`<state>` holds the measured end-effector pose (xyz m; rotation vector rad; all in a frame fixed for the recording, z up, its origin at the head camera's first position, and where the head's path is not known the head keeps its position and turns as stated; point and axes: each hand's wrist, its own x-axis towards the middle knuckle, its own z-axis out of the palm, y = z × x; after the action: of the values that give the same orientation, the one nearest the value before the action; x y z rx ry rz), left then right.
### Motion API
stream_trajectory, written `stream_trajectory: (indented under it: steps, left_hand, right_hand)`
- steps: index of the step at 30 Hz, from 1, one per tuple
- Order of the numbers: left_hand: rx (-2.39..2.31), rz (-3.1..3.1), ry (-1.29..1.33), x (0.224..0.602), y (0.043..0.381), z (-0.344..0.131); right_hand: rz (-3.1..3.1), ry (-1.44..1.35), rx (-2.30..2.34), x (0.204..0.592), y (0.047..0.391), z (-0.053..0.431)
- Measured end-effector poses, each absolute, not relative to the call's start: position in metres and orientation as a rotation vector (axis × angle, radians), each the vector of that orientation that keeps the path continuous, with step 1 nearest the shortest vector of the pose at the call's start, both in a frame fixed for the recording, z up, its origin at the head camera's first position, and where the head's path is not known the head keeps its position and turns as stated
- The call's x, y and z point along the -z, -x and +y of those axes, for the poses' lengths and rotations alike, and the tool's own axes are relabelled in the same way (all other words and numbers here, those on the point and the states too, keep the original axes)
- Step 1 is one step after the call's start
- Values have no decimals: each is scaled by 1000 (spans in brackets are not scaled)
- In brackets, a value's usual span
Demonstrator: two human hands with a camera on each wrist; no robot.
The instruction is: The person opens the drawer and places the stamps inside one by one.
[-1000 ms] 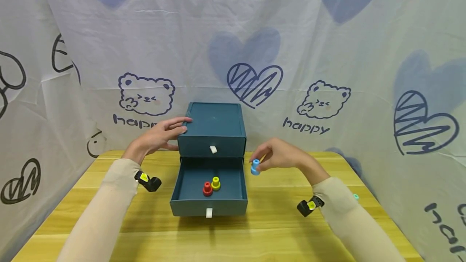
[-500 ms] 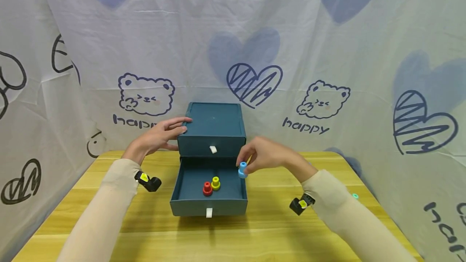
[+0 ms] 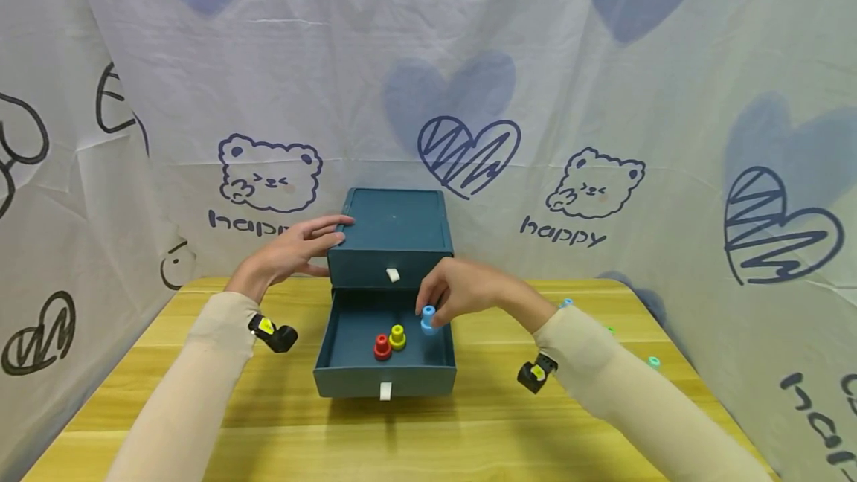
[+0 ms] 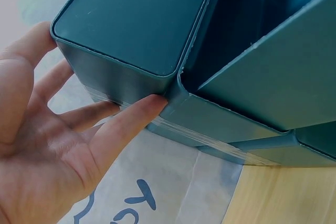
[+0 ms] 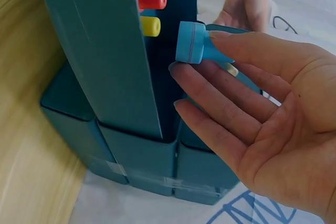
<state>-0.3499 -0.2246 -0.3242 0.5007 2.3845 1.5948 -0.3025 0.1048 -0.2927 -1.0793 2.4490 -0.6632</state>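
Note:
A dark teal drawer unit (image 3: 395, 222) stands on the table, its lower drawer (image 3: 384, 381) pulled out. My left hand (image 3: 294, 248) rests with spread fingers on the unit's left side and top edge. In the right wrist view, my right hand (image 5: 268, 82) pinches a small light-blue stepped peg (image 5: 191, 43) between thumb and fingers. Seen from the head, this blue peg is upright over the right part of the open drawer. A red peg (image 3: 382, 348) and a yellow peg (image 3: 397, 337) stand side by side inside the drawer, of the same stepped shape.
The upper drawer, with a white pull tab (image 3: 393, 274), is closed. Beyond my right forearm on the table (image 3: 495, 422) are a small blue piece (image 3: 567, 303), a green piece (image 3: 611, 330) and a teal piece (image 3: 654, 362). A printed cloth (image 3: 375, 58) hangs behind.
My right hand has moved left with the blue peg, from beside the open drawer to over it. The left hand has stayed in place.

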Motion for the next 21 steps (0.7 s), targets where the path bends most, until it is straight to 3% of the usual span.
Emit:
stream_trajectory:
  steps: [21]
  left_hand:
    - [-1604,2382,-495,324,349,-224]
  right_hand:
    - [2494,1057,499,322,303,81]
